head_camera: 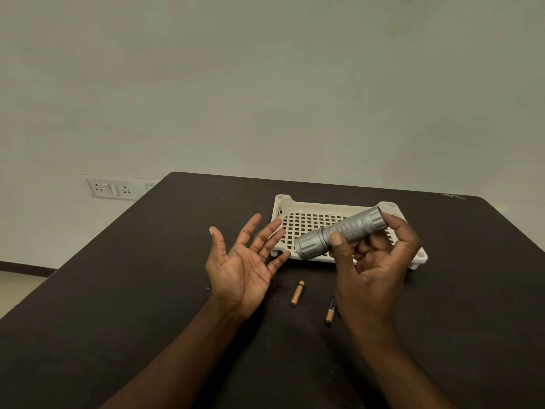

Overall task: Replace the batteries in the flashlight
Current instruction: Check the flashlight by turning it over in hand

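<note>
A silver metal flashlight [339, 233] is held above the table, tilted, its wide head toward the lower left. My right hand [374, 261] grips its barrel with thumb in front and fingers behind. To the left of the flashlight's head, my left hand [244, 261] is palm up with fingers spread and holds nothing. On the table below lie two small batteries: a gold one [297, 293] between my hands, and a black-and-gold one [330, 312] partly hidden by my right wrist.
A cream plastic tray [298, 202] with a grid bottom stands on the dark table [147, 290] just behind my hands. The table's far edge meets a pale wall. A wall socket panel [113, 188] sits at the left.
</note>
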